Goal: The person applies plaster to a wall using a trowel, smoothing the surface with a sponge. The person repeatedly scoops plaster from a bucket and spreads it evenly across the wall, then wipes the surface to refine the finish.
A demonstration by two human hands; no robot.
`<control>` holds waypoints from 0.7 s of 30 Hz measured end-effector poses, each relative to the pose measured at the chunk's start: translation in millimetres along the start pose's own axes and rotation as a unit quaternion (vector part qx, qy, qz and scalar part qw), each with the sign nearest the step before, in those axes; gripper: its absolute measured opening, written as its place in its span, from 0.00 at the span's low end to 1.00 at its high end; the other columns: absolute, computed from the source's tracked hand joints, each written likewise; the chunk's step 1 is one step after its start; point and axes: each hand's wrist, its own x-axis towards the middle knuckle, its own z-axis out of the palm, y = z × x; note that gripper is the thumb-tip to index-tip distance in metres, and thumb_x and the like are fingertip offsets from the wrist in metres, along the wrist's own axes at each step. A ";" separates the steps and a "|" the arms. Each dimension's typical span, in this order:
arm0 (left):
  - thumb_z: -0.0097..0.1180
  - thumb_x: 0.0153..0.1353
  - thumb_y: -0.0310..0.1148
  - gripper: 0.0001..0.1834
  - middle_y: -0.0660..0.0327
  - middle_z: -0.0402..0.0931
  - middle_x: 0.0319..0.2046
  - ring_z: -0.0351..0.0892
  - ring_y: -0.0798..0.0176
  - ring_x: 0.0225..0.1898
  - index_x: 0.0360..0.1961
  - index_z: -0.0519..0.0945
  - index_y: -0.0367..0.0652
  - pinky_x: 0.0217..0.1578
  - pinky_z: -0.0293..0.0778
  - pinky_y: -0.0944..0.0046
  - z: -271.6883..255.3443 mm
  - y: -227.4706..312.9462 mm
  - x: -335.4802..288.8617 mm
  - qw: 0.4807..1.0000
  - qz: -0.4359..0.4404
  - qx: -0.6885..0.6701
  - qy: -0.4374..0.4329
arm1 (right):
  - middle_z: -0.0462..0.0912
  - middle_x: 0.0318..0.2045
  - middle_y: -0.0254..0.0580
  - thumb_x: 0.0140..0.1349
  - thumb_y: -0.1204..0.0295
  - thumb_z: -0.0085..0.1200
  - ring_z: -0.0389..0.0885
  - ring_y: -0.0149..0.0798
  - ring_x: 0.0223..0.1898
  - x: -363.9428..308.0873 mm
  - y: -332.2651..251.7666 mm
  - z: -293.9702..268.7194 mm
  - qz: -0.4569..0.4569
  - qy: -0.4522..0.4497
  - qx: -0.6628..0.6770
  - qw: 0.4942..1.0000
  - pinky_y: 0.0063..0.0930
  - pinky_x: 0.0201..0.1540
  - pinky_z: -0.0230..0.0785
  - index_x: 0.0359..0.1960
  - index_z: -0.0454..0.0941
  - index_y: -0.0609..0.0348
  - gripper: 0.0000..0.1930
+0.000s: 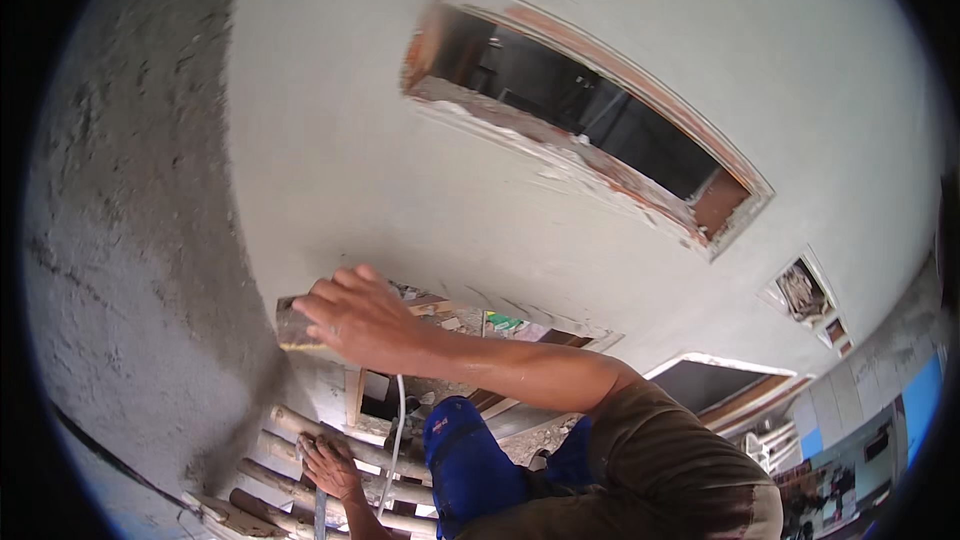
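Observation:
My right hand reaches across to the left, fingers closed over a plastering float, a dark brown block with a yellowish lower edge. The float is at the wall's inside corner, where the smooth pale wall meets the rough grey wall. Lower down, my left hand is closed beside the wooden poles. Its fingers look grey with dirt, and what they hold is hard to make out. A narrow grey bar shows just below that hand.
A long opening with broken brick edges cuts through the pale wall. A small opening lies farther right. Lower openings show rubble behind. A white hose hangs past the poles, beside my blue-clad leg. A dark cable crosses the grey wall.

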 end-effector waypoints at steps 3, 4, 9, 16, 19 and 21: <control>0.45 0.69 0.48 0.25 0.49 0.74 0.54 0.76 0.51 0.51 0.53 0.72 0.37 0.47 0.72 0.52 -8.0 -22.7 3.1 0.990 0.076 0.089 0.082 | 0.73 0.35 0.33 0.55 0.62 0.62 0.69 0.36 0.43 -89.0 -24.1 -15.6 0.025 0.059 0.088 0.994 0.34 0.47 0.58 0.46 0.75 0.54 0.19; 0.45 0.68 0.48 0.23 0.49 0.73 0.54 0.78 0.51 0.47 0.55 0.73 0.43 0.38 0.72 0.53 -17.5 -15.4 5.5 0.972 0.139 0.126 0.139 | 0.73 0.35 0.33 0.55 0.62 0.62 0.69 0.36 0.42 -121.3 -24.9 -24.9 0.044 0.087 0.087 0.991 0.34 0.46 0.57 0.46 0.74 0.54 0.19; 0.45 0.69 0.48 0.22 0.48 0.75 0.49 0.80 0.52 0.40 0.55 0.74 0.44 0.32 0.74 0.54 -38.8 29.1 -4.0 0.948 0.254 -0.006 0.189 | 0.74 0.38 0.39 0.58 0.64 0.58 0.71 0.42 0.43 -268.3 -17.3 -88.9 0.243 0.107 0.143 0.953 0.38 0.48 0.58 0.50 0.74 0.56 0.19; 0.43 0.71 0.47 0.24 0.47 0.78 0.41 0.81 0.55 0.38 0.52 0.72 0.35 0.35 0.75 0.57 -60.5 11.6 -0.3 0.937 0.161 -0.297 -0.090 | 0.76 0.41 0.42 0.63 0.61 0.54 0.73 0.46 0.47 -357.4 -3.3 -95.7 0.320 0.161 0.243 0.902 0.42 0.49 0.59 0.53 0.74 0.57 0.20; 0.41 0.72 0.47 0.24 0.51 0.77 0.27 0.80 0.62 0.26 0.49 0.72 0.32 0.30 0.75 0.63 -79.5 -4.3 -16.8 0.926 0.229 -0.280 -0.106 | 0.77 0.41 0.46 0.64 0.60 0.52 0.75 0.49 0.46 -381.8 0.2 -89.5 0.342 0.184 0.282 0.877 0.42 0.52 0.60 0.53 0.74 0.58 0.20; 0.41 0.72 0.46 0.23 0.55 0.76 0.26 0.77 0.63 0.22 0.49 0.72 0.32 0.28 0.75 0.62 -151.6 79.8 -56.5 0.881 0.156 -0.224 -0.386 | 0.78 0.39 0.45 0.63 0.66 0.56 0.76 0.45 0.42 -402.9 6.0 -90.6 0.350 0.209 0.292 0.865 0.41 0.49 0.63 0.53 0.75 0.58 0.19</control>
